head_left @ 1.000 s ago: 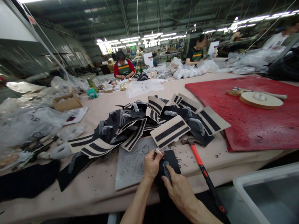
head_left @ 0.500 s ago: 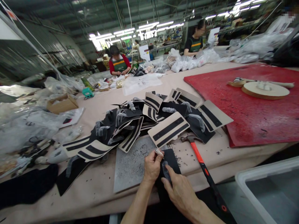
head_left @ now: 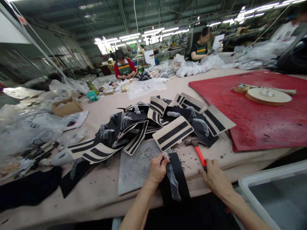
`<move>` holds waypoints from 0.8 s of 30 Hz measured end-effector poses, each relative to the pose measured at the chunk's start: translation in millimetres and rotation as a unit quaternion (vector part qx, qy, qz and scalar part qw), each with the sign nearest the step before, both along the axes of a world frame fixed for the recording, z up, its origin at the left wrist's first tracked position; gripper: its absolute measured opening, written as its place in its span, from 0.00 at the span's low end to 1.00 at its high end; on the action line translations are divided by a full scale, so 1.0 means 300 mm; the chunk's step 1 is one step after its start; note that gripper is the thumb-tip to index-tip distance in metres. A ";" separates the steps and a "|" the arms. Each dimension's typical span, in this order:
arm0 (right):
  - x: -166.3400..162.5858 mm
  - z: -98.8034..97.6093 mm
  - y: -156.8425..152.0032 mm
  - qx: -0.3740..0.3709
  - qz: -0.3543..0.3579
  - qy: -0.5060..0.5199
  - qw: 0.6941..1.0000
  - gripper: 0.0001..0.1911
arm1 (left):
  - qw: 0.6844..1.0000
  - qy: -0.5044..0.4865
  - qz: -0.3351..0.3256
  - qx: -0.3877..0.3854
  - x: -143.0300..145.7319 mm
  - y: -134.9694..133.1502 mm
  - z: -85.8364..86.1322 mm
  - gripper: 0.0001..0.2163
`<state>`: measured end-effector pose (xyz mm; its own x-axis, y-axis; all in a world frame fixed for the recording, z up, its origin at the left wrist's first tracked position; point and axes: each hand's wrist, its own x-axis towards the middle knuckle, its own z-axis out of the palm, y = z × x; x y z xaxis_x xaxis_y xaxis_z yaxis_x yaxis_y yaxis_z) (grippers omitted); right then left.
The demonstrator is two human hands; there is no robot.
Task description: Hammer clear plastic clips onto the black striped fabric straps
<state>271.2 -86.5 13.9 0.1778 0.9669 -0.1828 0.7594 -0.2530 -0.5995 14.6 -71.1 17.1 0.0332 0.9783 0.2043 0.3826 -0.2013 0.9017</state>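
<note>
My left hand (head_left: 157, 171) is closed around a short upright tool with a whitish round top (head_left: 165, 155), probably a punch; its lower end is hidden. It stands over a black panel (head_left: 179, 172) whose handle, wrapped in clear plastic (head_left: 173, 183), runs toward me. The panel's far end rests at a grey speckled slab (head_left: 130, 175). To the right, my right hand (head_left: 214, 175) is closed on the handle of a claw hammer (head_left: 199, 154) with an orange-red neck; its head lies on the table by the striped panels.
A heap of black and cream striped panels (head_left: 172, 132) lies beyond the slab. A red board (head_left: 259, 118) bears a tape roll (head_left: 268, 95). A plastic bin (head_left: 247, 191) stands at right. Plastic bags (head_left: 31, 131) crowd the left. Two co-workers sit across the table.
My right hand has left the wrapped handle of the black panel and moved right onto the hammer's handle. My left hand keeps its hold on the upright tool.
</note>
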 end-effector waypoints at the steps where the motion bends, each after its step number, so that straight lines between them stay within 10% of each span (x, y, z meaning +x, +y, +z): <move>1: 0.017 -0.005 0.013 -0.038 -0.020 0.084 0.996 0.14 | 1.000 0.003 -0.001 0.004 0.001 0.000 -0.002 0.07; 10: 0.022 0.143 -0.044 -0.198 0.014 0.342 0.919 0.15 | 0.998 0.041 -0.009 0.050 0.005 -0.011 -0.041 0.07; 17: -0.062 0.322 -0.082 0.196 0.192 0.011 0.962 0.20 | 0.997 0.053 -0.008 0.055 0.007 -0.002 -0.048 0.07; 21: -0.063 0.387 -0.044 0.225 0.315 -0.133 0.912 0.14 | 0.996 0.075 -0.003 0.055 0.006 -0.002 -0.050 0.07; 24: -0.068 0.492 -0.032 0.281 0.271 -0.077 0.917 0.14 | 0.997 0.062 -0.009 0.052 0.005 -0.007 -0.042 0.07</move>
